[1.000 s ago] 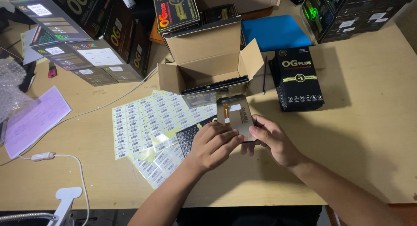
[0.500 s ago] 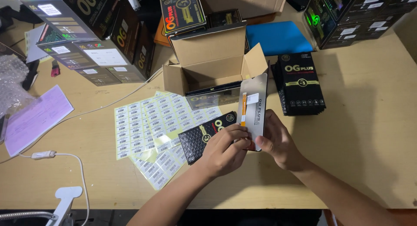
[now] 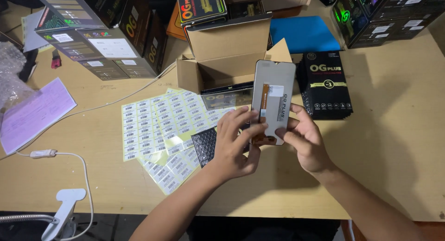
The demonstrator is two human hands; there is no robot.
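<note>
Hands together at centre frame, both clamped on a grey phone screen panel [image 3: 272, 101] held upright, back side toward the camera, orange flex strip showing. Left hand [image 3: 235, 146] pinches the lower left edge; right hand [image 3: 303, 141] grips the lower right corner, thumb on the bottom edge. Looks like an inspection step: panel lifted clear of the table and being checked. Any further handling calls for an edge-only grip, keeping off the flex. Open cardboard box [image 3: 222, 60] at 12 o'clock from the hands, just behind the panel. Black flat packet [image 3: 326, 85] at 2 o'clock. Barcode sticker sheets [image 3: 160, 125] at 9 o'clock, overlapping. Wooden tabletop [image 3: 394, 143]; stacked dark product boxes [image 3: 97, 32] at 10 o'clock; white cable [image 3: 69, 157] at 8 o'clock.
</note>
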